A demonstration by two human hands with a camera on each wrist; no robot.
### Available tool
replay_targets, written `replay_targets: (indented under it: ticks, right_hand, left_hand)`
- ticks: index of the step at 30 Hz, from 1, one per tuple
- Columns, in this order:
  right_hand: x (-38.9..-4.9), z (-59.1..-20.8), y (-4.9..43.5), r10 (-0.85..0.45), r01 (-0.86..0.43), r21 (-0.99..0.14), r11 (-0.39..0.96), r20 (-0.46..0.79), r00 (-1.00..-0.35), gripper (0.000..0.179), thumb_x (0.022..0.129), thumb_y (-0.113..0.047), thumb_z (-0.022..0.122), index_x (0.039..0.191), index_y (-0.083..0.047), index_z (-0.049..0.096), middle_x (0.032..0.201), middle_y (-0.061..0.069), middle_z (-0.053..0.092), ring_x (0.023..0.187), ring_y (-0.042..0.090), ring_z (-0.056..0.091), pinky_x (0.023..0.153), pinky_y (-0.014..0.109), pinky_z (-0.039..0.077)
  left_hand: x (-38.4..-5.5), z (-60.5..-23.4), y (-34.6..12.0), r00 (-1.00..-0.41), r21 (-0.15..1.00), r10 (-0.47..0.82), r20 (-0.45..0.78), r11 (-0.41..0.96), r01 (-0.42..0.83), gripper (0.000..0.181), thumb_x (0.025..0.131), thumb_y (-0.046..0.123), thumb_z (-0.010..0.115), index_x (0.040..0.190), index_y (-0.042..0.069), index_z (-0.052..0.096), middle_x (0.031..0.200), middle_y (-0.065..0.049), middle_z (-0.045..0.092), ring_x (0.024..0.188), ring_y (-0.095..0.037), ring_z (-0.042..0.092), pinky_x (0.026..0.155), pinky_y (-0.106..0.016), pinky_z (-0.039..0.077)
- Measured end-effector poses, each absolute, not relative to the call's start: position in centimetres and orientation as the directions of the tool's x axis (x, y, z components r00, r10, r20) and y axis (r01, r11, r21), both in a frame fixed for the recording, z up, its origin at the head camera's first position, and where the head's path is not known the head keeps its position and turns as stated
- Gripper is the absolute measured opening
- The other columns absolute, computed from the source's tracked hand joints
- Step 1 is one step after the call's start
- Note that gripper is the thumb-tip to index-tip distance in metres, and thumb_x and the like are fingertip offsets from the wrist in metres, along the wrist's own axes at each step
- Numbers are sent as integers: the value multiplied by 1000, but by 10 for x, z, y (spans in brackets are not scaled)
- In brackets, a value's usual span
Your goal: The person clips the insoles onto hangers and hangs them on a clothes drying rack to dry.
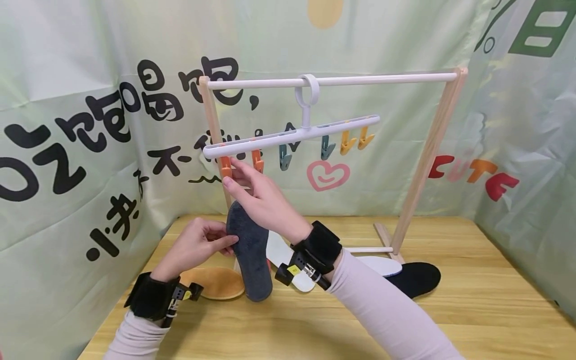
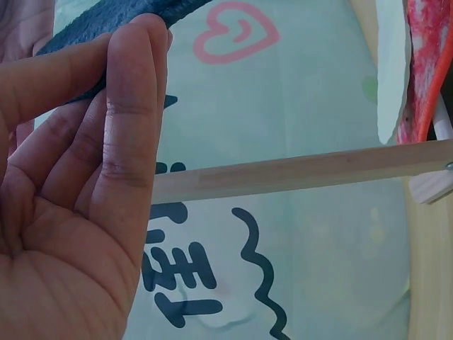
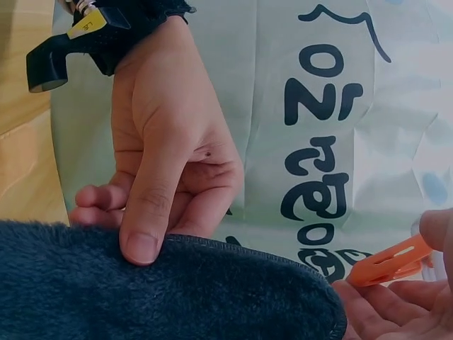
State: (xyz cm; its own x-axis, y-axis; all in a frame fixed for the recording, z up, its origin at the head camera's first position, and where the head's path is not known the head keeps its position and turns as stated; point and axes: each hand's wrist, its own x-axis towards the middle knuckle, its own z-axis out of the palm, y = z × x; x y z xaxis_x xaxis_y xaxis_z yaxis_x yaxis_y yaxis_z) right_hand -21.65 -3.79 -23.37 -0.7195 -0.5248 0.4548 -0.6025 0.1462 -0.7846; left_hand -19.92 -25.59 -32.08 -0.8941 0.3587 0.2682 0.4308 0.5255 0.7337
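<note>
My left hand [image 1: 200, 247] pinches the edge of a dark grey fuzzy insole [image 1: 249, 255] between thumb and fingers. The insole hangs nearly upright above the table; its fleecy face [image 3: 212, 290] fills the bottom of the right wrist view. Just above its upper end, my right hand [image 1: 265, 197] holds the leftmost orange clip [image 1: 226, 167] between thumb and fingertips. That clip [image 3: 389, 262] hangs from the lower end of a white hanger bar [image 1: 270, 140], which tilts down to the left. A gap separates clip and insole in the head view.
A second orange clip [image 1: 257, 161], teal clips [image 1: 284, 157] and yellow clips [image 1: 347, 143] hang along the bar. A wooden stand [image 1: 427, 160] with a white rod [image 1: 382, 79] carries the hanger. On the table lie a tan insole [image 1: 211, 283], a white insole [image 1: 303, 282] and a black insole [image 1: 418, 279].
</note>
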Motion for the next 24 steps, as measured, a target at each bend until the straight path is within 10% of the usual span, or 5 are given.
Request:
replay_targets:
  ticks: [24]
  right_hand:
    - [-223, -228, -54, -413, -605, -796, -34, 562, -717, 39, 112, -21, 58, 147, -3, 57, 132, 17, 72, 125, 28, 69, 106, 28, 53]
  left_hand:
    - [-197, -314, -266, -893, 732, 331, 305, 519, 442, 9, 100, 15, 78, 93, 12, 83, 77, 0, 79, 71, -21, 78, 70, -30, 64]
